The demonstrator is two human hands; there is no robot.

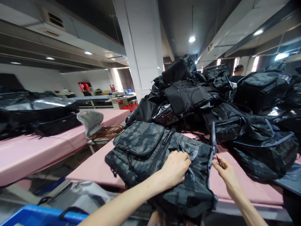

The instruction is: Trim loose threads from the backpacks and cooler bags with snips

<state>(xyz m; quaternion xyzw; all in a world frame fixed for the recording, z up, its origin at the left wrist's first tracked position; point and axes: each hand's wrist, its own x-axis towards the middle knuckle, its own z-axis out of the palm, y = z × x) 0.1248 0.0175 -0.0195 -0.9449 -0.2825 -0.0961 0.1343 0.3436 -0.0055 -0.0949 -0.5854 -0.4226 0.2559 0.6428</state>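
A dark camouflage backpack (138,138) lies on the pink-covered table in front of me, its opened part spread toward the right with grey trim along the edge. My left hand (176,166) is closed on the fabric near the middle of the backpack, fingertips hidden beneath the knuckles. Beside the right edge trim, my right hand (223,169) is closed with a small dark pointed tool (219,162) in its fingers. The thumb and forefinger are near the trim; whether they touch it I cannot tell.
A tall heap of black and camouflage bags (188,97) stands behind the backpack and spreads right. Left are a grey chair (90,122), another pink table (42,147) bearing bags, and a blue crate (44,216) low in front. A person (238,70) is far back.
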